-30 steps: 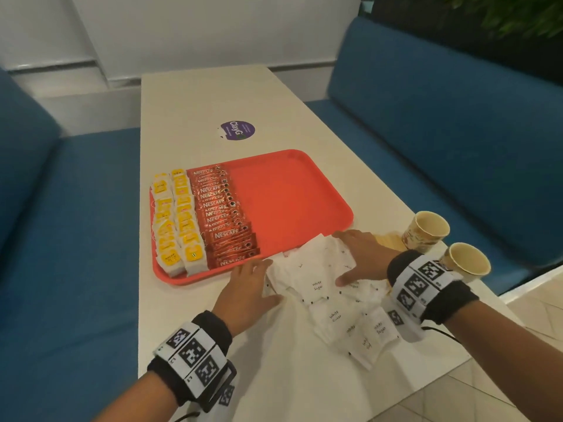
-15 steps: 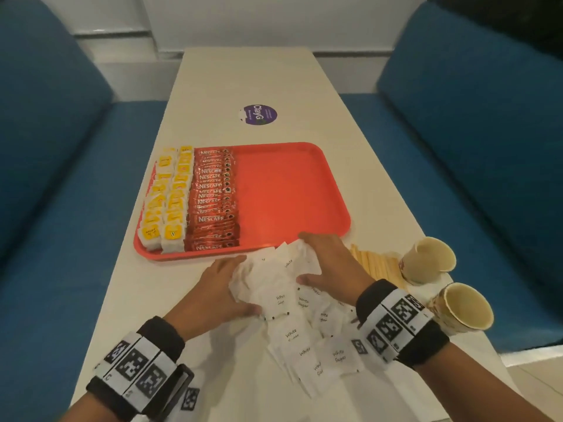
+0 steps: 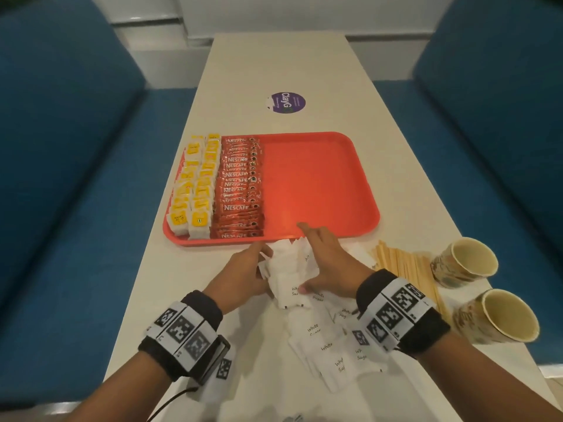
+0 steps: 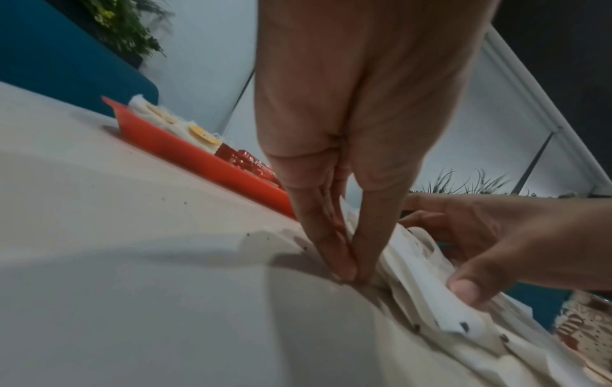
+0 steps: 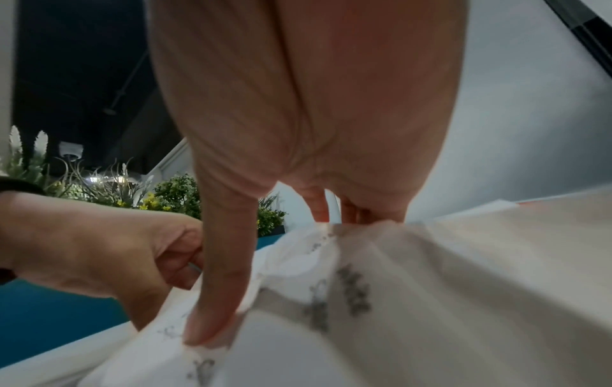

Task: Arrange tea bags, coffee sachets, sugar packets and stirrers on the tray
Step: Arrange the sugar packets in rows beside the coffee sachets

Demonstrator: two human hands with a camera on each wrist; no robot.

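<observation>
White table (image 3: pixel 274 65): one tray (image 3: pixel 320 178), two cups (image 3: pixel 469 261), both hands (image 3: pixel 327 263) gathering sugar packets (image 3: pixel 289 269).

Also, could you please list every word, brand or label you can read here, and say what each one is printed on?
"NESCAFE": on the red coffee sachets on the tray.
"White Sugar": on the white sugar packets on the table.
"ClayG": on the round purple sticker on the table; its smaller print is unreadable.
Yellow tea bag tags: print too small to read.
Wrist bands: square code markers, no words.

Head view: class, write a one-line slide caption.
Both hands gather white sugar packets beside the half-filled red tray.
</observation>
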